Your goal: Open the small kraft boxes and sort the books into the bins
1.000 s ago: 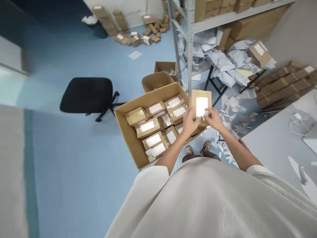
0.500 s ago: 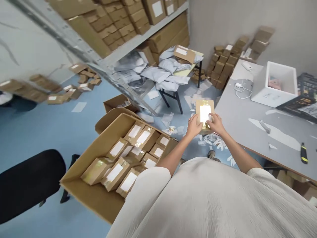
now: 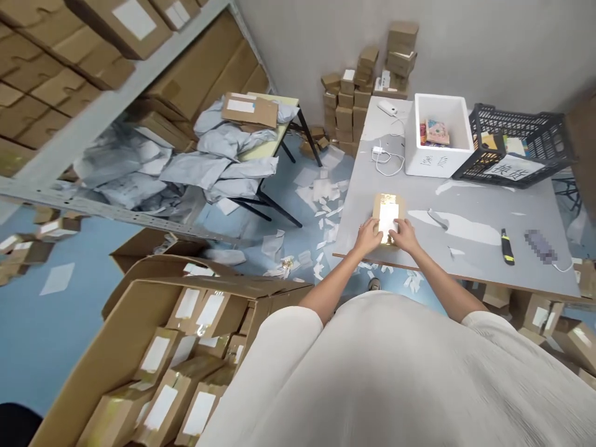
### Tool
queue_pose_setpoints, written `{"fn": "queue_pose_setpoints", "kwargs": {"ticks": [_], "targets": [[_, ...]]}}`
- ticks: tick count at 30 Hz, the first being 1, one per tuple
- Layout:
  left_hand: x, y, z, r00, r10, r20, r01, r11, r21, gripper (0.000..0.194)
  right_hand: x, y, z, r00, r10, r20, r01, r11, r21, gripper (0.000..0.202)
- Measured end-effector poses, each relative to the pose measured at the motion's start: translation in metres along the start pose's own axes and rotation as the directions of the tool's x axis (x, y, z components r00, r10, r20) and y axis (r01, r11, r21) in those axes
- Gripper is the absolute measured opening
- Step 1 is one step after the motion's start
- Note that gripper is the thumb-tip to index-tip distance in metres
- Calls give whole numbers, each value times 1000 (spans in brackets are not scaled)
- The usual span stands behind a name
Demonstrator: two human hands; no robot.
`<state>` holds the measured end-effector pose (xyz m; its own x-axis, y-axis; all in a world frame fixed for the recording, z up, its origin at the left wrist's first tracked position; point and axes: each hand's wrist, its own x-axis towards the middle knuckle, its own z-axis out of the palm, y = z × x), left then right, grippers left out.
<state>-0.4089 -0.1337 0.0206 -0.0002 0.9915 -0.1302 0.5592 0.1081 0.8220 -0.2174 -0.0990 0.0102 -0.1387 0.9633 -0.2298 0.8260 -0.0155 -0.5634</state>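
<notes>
A small taped cardboard box (image 3: pixel 380 205) with a white label is held between my two hands, over the near left corner of the grey table (image 3: pixel 470 261). My left hand (image 3: pixel 369 236) grips its lower left side, with the thumb at the label. On the lower right side, my right hand (image 3: pixel 404 236) closes around it, thumb also at the label. Shiny clear tape runs across the box top. Whether the box rests on the table or is held just above it, I cannot tell.
At lower left a large open carton (image 3: pixel 88 354) holds several labelled boxes. A white foam box (image 3: pixel 435 162), a black crate (image 3: pixel 521 146), a utility knife (image 3: pixel 507 247) and a cable (image 3: pixel 388 162) lie on the table. Grey mailing bags (image 3: pixel 228 139) cover a small table. Paper scraps litter the floor.
My view has turned right, bringing the black crate and more of the table into sight. The box in my hands has gone from beside the table's edge to over its near left corner.
</notes>
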Motion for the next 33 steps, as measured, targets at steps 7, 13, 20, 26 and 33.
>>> {"fn": "queue_pose_setpoints", "kwargs": {"ticks": [7,13,20,26,33], "targets": [[14,4,15,998,26,50,-31,995,94,55,10,16,-3,998,59,17,-59,998,-21,61],[-2,-7,-8,996,-84,13,82,989,125,54,10,-16,3,991,-48,-123,43,998,-45,56],[-59,-46,-64,952,-248,-179,269,957,105,51,12,-108,55,951,-285,117,294,954,-66,51],[-148,-114,-128,813,-414,-411,432,900,-53,52,-23,-205,134,798,-474,371,526,849,-45,47],[-269,-203,-182,676,-494,-546,446,865,-230,48,-97,-299,233,586,-608,536,704,709,34,47]]}}
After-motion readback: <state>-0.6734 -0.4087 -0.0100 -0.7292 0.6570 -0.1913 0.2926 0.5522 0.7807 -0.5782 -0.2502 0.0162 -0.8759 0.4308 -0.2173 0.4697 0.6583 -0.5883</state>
